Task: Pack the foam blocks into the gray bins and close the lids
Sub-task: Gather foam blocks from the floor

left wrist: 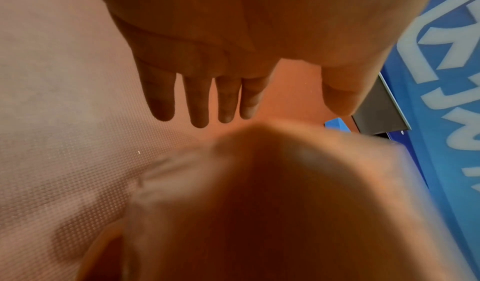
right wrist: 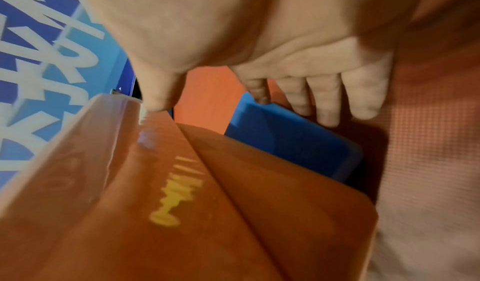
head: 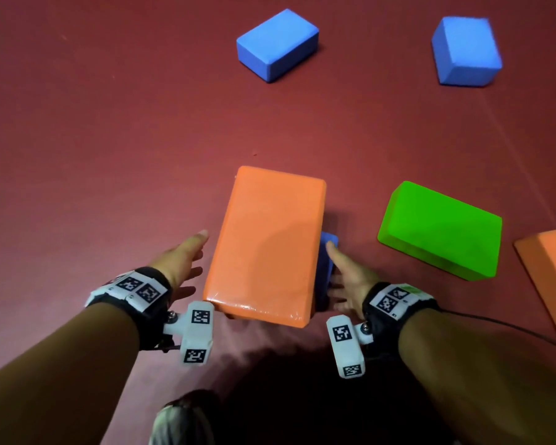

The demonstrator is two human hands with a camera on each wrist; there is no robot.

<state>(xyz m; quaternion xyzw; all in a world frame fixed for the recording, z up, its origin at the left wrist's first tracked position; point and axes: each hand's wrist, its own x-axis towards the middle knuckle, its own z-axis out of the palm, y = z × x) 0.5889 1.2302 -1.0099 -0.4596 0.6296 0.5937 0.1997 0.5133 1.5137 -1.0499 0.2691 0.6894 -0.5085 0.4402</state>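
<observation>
Squeezing evenly from both sides should lift the orange block (head: 267, 242) stacked on the floor mat (head: 109, 139): the left hand (head: 182, 261) is spread flat, apart from it; the right hand (head: 345, 277) touches the blue block (head: 328, 252) beside it with straight fingers. No gray bin shows clearly (another orange block seems underneath), and both wrist views are blurred.

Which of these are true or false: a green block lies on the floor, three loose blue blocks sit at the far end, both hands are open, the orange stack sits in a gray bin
1. A green block lies on the red floor. True.
2. Three loose blue blocks sit at the far end. False: two, a left blue block and a right blue block.
3. The left hand and right hand are open. True.
4. The orange stack sits in a gray bin. False: it is over the floor, between the hands.
</observation>
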